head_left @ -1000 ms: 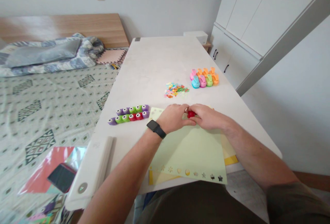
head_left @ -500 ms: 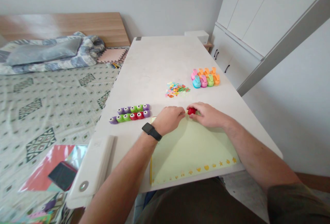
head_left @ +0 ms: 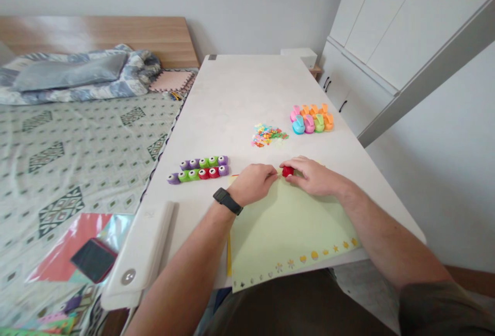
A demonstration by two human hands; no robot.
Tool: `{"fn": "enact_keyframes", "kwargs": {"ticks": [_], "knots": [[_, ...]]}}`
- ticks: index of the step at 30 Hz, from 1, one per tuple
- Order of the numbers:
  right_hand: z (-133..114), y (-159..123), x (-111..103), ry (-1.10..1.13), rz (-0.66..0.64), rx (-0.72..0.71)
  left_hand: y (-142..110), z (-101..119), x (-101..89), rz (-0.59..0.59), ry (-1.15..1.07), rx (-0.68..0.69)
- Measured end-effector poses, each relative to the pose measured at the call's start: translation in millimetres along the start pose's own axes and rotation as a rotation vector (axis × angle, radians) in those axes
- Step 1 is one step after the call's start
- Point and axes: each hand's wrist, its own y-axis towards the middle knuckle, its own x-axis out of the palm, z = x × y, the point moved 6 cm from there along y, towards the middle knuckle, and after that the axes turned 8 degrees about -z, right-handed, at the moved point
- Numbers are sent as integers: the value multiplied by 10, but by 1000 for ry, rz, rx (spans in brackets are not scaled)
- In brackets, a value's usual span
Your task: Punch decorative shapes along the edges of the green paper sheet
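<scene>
A pale green sheet of paper (head_left: pixel 286 227) lies on the white table (head_left: pixel 240 93), with a row of punched shapes along its near edge and a yellow sheet under it. My right hand (head_left: pixel 313 176) is closed on a small red paper punch (head_left: pixel 287 171) at the sheet's far edge. My left hand (head_left: pixel 253 182), with a black watch on the wrist, pinches the paper's far edge just left of the punch.
Two rows of purple, green and red small punches (head_left: pixel 199 169) lie left of my hands. Coloured paper cut-outs (head_left: pixel 268 135) and a cluster of bigger pastel punches (head_left: pixel 312 118) lie farther back. A white flat case (head_left: pixel 139 253) rests at the table's near left. A bed is on the left.
The green sheet has been turned and shifted on the table, so its punched edge now runs along the near side. Both hands stay at the far edge with the red punch.
</scene>
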Motion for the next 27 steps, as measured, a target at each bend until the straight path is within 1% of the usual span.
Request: {"fn": "enact_keyframes", "kwargs": {"ticks": [6,15,27], "knots": [[3,15,37,12,6,-5,-12,7,21,5,6,14],[19,4,21,0,15,27,-37,14,14,14,-1,4],[21,16,60,-3,22,15,-36,10,18,29,0,15]]}}
